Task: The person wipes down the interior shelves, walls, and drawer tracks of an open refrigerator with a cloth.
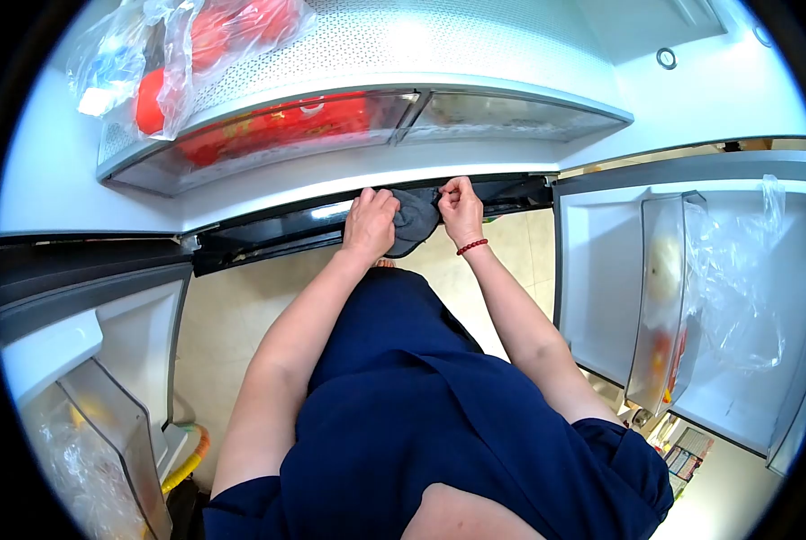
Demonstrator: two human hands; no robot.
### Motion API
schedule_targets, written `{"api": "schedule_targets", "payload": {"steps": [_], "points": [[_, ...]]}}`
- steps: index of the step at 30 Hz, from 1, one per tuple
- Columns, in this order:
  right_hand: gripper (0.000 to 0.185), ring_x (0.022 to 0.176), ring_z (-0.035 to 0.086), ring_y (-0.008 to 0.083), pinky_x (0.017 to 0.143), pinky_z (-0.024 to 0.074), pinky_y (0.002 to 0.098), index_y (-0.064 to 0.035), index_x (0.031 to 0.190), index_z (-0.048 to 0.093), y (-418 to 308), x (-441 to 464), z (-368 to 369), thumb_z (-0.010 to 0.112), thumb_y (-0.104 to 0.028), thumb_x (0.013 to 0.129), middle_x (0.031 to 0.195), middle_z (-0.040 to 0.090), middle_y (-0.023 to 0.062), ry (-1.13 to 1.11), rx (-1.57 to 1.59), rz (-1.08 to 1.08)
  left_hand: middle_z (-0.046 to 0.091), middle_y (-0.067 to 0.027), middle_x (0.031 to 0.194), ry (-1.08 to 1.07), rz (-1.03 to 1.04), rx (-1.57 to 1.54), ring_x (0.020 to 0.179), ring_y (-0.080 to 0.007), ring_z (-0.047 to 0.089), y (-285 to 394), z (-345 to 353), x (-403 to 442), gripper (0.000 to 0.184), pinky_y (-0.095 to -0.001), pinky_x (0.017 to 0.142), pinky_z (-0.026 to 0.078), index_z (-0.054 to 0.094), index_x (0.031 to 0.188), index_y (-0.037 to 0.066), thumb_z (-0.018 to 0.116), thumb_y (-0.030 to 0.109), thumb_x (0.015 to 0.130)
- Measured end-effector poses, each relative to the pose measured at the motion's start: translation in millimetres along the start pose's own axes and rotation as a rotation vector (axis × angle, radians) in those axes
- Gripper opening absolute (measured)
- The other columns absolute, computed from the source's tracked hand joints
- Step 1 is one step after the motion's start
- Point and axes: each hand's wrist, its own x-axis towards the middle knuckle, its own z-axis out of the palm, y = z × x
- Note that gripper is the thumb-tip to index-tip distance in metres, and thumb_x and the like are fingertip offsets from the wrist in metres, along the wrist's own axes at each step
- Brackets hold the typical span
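A dark grey cloth [413, 222] is bunched over the glossy black strip [281, 229] along the front of an open refrigerator. My left hand [371, 222] has its fingers curled over the left side of the cloth, pressing it to the strip. At the cloth's right edge my right hand [461, 212], with a red bead bracelet [472, 246] at the wrist, closes thumb and fingers in a pinch on it. Part of the cloth hangs below the strip between both hands.
Above are a perforated shelf [475, 45], clear-fronted drawers [511, 115] and a plastic bag with red items [164, 72]. Open doors with bins flank me: the left door [137, 333] and right door [592, 270]. A clear bag [741, 288] hangs inside the right door.
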Motion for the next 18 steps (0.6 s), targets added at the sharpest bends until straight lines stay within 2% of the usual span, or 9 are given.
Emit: {"api": "schedule_targets", "payload": {"steps": [3,6,9,10,16,18], "points": [[0.013,0.071,0.065,0.0213,0.065,0.0515,0.0362,-0.0048,0.096,0.062,-2,-2,1,0.066,-0.007,0.085,0.083,0.064,0.0102,0.063,-0.012,-0.066,0.058,-0.0062,0.097,0.055,0.031,-0.006,0.1,-0.0291,0.053,1,-2,0,0.021,-0.0408,0.084,0.046,0.064,0.09,0.008,0.061,-0.002,0.071],[0.016,0.075,0.065,0.0256,0.067,0.0522,0.0383,-0.005,0.098,0.064,-15,-7,-7,0.07,-0.011,0.084,0.085,0.064,0.0111,-0.01,-0.279,-0.173,0.058,-0.0062,0.097,0.048,0.029,-0.011,0.098,-0.0292,0.053,1,-2,0,0.021,-0.0409,0.083,0.046,0.064,0.09,0.008,0.061,-0.003,0.071],[0.018,0.078,0.065,0.0306,0.068,0.0522,0.0406,-0.0056,0.098,0.065,-4,-2,-5,0.072,-0.013,0.083,0.086,0.062,0.0116,0.03,-0.346,-0.377,0.057,-0.0062,0.096,0.059,0.034,-0.018,0.097,-0.0293,0.053,1,-2,0,0.021,-0.0412,0.082,0.046,0.063,0.089,0.008,0.061,-0.003,0.071],[0.012,0.08,0.064,0.0337,0.068,0.0522,0.0426,-0.0059,0.094,0.065,-6,-2,-5,0.069,-0.012,0.085,0.087,0.062,0.0121,0.011,-0.385,-0.373,0.057,-0.0063,0.096,0.059,0.035,-0.02,0.097,-0.0292,0.053,1,-2,0,0.021,-0.0412,0.082,0.046,0.063,0.089,0.008,0.061,-0.003,0.071],[0.009,0.078,0.065,0.0335,0.066,0.0538,0.0444,-0.0066,0.085,0.06,-25,1,-8,0.067,-0.013,0.084,0.086,0.063,0.012,-0.031,-0.639,-0.356,0.057,-0.0062,0.097,0.05,0.021,-0.036,0.099,-0.0295,0.052,-2,1,-1,0.023,-0.0413,0.084,0.046,0.062,0.09,0.008,0.061,-0.004,0.069],[0.009,0.077,0.066,0.0342,0.064,0.0536,0.0457,-0.0062,0.086,0.06,-25,4,-6,0.066,-0.012,0.083,0.087,0.063,0.0129,-0.031,-0.643,-0.349,0.057,-0.0062,0.098,0.035,0.011,-0.038,0.1,-0.0296,0.051,-3,2,-1,0.025,-0.0412,0.085,0.046,0.061,0.091,0.008,0.061,-0.004,0.069]]}}
